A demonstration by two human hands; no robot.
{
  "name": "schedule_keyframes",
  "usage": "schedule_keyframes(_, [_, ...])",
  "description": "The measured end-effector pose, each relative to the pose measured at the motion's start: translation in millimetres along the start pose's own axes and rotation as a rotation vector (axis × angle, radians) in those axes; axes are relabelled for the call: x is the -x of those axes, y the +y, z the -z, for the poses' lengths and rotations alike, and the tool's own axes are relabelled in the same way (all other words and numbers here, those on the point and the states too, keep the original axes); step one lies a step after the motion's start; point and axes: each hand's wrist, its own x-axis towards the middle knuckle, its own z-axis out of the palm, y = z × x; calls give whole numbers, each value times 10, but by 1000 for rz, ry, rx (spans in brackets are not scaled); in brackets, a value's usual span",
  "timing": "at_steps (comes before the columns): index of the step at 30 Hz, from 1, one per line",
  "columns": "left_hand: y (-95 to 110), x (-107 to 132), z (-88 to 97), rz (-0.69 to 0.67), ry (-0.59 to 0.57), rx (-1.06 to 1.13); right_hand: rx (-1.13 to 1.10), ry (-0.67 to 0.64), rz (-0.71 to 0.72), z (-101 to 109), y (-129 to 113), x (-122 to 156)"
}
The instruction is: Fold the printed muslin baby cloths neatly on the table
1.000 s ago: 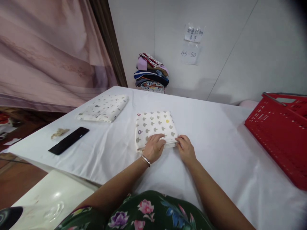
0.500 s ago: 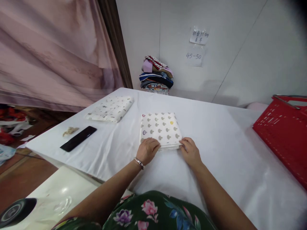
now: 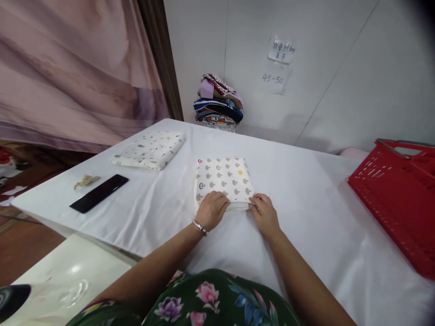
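A folded white cloth printed with grey mushrooms lies in the middle of the white table. My left hand rests on its near left corner, fingers curled onto the fabric edge. At the near right corner, my right hand pinches the cloth's edge between thumb and fingers. A silver bracelet sits on my left wrist.
A second folded patterned cloth lies at the far left. A black phone and a small beige scrap sit near the left edge. A red plastic basket stands at the right. Stacked clothes rest against the far wall.
My left hand has slid back from flat on the cloth to its near edge and stays there. The right hand holds the same corner. The camera view shifted slightly.
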Motion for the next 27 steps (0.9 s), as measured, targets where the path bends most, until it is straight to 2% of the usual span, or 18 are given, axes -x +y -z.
schedule_keyframes(5, [-22,92,21,-107,-50,-30,-60,31,-13,-1,-22,-6])
schedule_keyframes(12, [-20,80,-1,-95,-33,-28,-77,90,32,87,-37,-11])
schedule_keyframes(20, [-61,88,-21,-78,-72,-36,-23,0,68,225,-10,-22])
schedule_keyframes(27, [-44,75,-4,-74,-48,-100,-30,-122,65,221,86,-26])
